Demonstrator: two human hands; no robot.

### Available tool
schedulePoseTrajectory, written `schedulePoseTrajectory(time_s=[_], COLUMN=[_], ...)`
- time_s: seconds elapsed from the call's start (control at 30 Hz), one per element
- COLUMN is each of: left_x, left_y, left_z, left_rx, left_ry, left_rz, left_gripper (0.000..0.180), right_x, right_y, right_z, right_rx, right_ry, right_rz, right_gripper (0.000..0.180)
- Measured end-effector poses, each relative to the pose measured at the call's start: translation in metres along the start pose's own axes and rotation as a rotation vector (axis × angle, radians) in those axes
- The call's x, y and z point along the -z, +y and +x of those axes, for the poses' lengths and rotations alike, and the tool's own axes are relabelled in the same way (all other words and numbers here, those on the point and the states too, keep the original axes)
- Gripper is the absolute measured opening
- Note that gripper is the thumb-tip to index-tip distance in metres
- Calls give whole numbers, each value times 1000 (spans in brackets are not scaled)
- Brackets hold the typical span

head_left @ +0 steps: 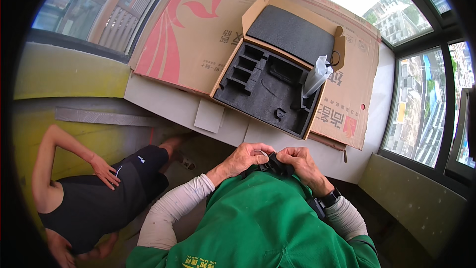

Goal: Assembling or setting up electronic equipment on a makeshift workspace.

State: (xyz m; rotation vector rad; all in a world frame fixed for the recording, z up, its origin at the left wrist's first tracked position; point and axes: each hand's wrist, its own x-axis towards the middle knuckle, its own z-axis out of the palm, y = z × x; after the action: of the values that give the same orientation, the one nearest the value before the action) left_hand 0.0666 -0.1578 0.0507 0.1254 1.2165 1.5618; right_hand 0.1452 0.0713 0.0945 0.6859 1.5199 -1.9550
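Observation:
My left hand [246,158] and my right hand [300,161] are together in front of my chest, both closed on a small black device with straps [275,164]. Most of the black thing is hidden by my fingers. I wear a green top with white sleeves and a dark watch [330,198] on my right wrist. Beyond my hands an open cardboard box [277,59] with black foam cut-outs lies on a grey ledge [173,104]. A clear plastic bag [317,75] rests at the box's right side.
A flattened cardboard sheet with pink print [193,30] lies under the box. Windows curve around the ledge. Another person in black clothes [94,188] crouches at the lower left by a yellow wall [69,74]. A small grey card [208,115] hangs over the ledge's edge.

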Motion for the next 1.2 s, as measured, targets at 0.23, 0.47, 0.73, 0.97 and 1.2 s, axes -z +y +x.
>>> schedulePoseTrajectory(time_s=[0.23,0.47,0.73,0.97,1.2], left_x=[-11,-14,-22,-35,-43], left_y=[0,16,17,32,46], left_z=[2,-1,-4,-9,-12], left_rx=[-88,-174,-409,-425,-531], left_ry=[65,95,112,68,85], left_rz=[213,555,839,1016,1119], left_gripper=[33,31,30,35,36], right_x=[7,9,8,17,18], right_y=[-5,4,2,-3,-9], right_z=[4,0,-4,-6,-9], right_rx=[-93,-34,-57,-59,1], right_ry=[9,5,-15,-91,-118], right_rz=[-64,-25,-107,-141,-109], right_gripper=[18,19,18,18,15])
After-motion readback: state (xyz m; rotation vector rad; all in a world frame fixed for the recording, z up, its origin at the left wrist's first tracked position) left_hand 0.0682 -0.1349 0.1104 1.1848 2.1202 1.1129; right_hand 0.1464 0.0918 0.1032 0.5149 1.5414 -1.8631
